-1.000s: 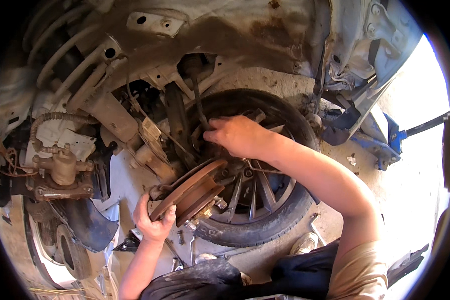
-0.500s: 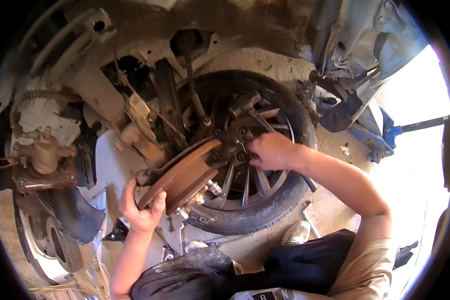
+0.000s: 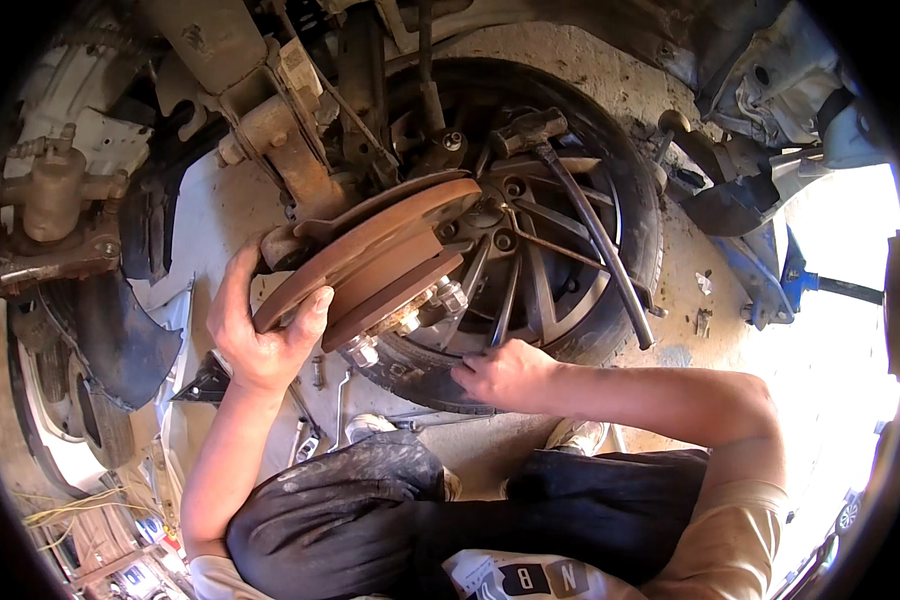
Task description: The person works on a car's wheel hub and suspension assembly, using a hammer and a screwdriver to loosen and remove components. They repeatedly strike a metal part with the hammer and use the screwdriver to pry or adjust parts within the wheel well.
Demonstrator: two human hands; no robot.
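My left hand grips the edge of a rusty brake disc, thumb on the near side, with the hub's studs and nuts under it. The disc hangs at the end of rusty suspension parts. Below and right of it, my right hand is curled at the lower rim of a wheel with a tyre lying on the ground; what its fingers hold I cannot make out. A hammer lies across the spokes, its long handle pointing toward me.
A brake caliper hangs at the left beside a dark curved shield and tyres behind. A blue floor jack stands at the right. Loose wrenches and sockets lie on the ground near my shoes.
My right hand has moved from the upper part of the wheel down to its lower rim. My left hand still holds the disc. The view has shifted, so the car parts appear higher.
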